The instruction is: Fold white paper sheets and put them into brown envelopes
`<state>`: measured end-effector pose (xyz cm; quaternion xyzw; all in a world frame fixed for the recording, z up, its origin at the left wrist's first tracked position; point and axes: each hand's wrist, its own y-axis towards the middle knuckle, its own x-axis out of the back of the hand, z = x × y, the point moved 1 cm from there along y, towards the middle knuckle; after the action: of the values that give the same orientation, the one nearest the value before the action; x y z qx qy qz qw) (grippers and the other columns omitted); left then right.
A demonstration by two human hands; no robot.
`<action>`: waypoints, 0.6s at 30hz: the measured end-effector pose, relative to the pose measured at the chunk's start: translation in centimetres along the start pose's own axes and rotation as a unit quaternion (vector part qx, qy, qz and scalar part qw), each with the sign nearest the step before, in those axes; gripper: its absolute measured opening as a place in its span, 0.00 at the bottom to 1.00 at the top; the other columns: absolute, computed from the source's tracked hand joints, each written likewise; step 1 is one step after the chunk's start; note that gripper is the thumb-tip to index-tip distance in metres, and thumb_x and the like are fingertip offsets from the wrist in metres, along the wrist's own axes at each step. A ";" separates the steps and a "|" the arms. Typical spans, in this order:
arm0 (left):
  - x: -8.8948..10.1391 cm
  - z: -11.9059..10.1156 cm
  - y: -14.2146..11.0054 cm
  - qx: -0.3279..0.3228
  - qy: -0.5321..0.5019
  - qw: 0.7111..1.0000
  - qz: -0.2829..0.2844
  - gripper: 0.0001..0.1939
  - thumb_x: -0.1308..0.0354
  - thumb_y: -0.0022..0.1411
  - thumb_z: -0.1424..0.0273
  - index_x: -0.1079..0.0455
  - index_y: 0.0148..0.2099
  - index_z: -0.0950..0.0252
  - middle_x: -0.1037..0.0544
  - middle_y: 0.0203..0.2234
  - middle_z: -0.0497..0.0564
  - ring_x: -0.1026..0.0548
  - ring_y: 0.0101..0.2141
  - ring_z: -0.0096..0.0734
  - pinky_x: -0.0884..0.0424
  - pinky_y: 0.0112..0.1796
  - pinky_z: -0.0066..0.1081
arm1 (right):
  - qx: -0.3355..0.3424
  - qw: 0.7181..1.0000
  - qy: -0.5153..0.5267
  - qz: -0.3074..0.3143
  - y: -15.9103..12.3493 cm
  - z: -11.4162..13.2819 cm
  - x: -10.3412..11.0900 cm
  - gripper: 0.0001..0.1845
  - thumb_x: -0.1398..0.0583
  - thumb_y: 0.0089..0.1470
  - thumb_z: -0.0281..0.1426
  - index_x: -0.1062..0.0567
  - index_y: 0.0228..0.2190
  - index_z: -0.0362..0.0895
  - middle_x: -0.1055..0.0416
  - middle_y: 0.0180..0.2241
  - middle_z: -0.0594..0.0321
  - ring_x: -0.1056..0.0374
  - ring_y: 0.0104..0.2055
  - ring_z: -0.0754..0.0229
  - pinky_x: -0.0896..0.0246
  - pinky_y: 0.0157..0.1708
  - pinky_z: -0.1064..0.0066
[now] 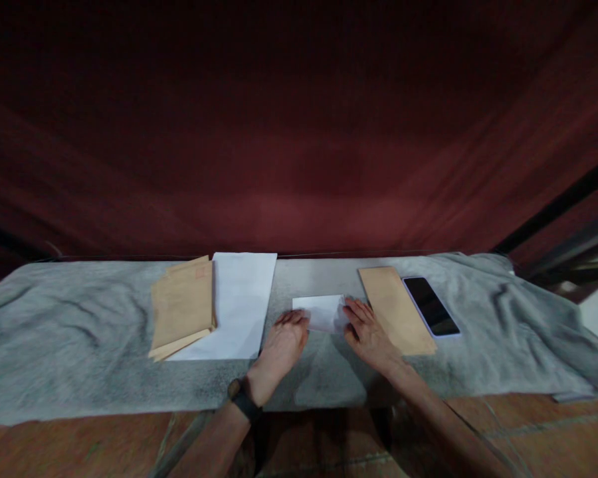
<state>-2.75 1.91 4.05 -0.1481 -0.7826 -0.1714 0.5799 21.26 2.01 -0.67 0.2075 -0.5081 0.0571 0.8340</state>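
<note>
A small folded white paper lies on the grey cloth in the middle of the table. My left hand rests flat at its left edge, fingers stretched out and touching it. On the paper's right end my right hand presses down, fingers extended. A dark band sits on my left wrist.
A stack of brown envelopes lies to the left, overlapping white sheets. One brown envelope lies right of my hands, with a dark phone beside it. A dark red curtain hangs behind the table.
</note>
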 end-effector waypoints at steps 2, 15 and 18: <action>0.6 0.7 0.7 0.022 -0.035 0.998 -0.044 0.10 0.44 0.65 0.75 0.22 0.43 0.65 0.18 0.46 0.58 0.22 0.48 0.43 0.34 0.59 0.47 | -0.007 0.998 0.062 0.002 0.3 -1.1 0.2 0.28 0.47 0.54 0.22 0.26 0.55 0.43 0.35 0.63 0.54 0.45 0.68 0.52 0.48 0.67 0.51; 0.5 0.9 2.5 0.222 -0.559 0.782 -0.161 0.20 0.36 0.56 0.54 0.26 0.43 0.65 0.26 0.24 0.44 0.31 0.24 0.26 0.35 0.26 0.25 | -0.168 0.931 0.322 0.024 2.1 0.7 2.2 0.17 0.45 0.61 0.44 0.25 0.33 0.45 0.26 0.28 0.65 0.30 0.29 0.59 0.34 0.27 0.71; -0.6 1.1 2.5 0.252 -0.502 0.810 -0.168 0.26 0.39 0.60 0.55 0.30 0.56 0.64 0.28 0.25 0.43 0.29 0.26 0.27 0.32 0.29 0.27 | -0.201 0.951 0.234 0.026 2.0 0.7 1.3 0.15 0.46 0.62 0.41 0.27 0.31 0.46 0.27 0.25 0.66 0.32 0.26 0.60 0.39 0.24 0.73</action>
<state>-2.44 4.65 3.43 0.0717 -0.9931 0.0355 0.0861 20.75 3.42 1.34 0.0030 -0.3053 0.0228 0.9520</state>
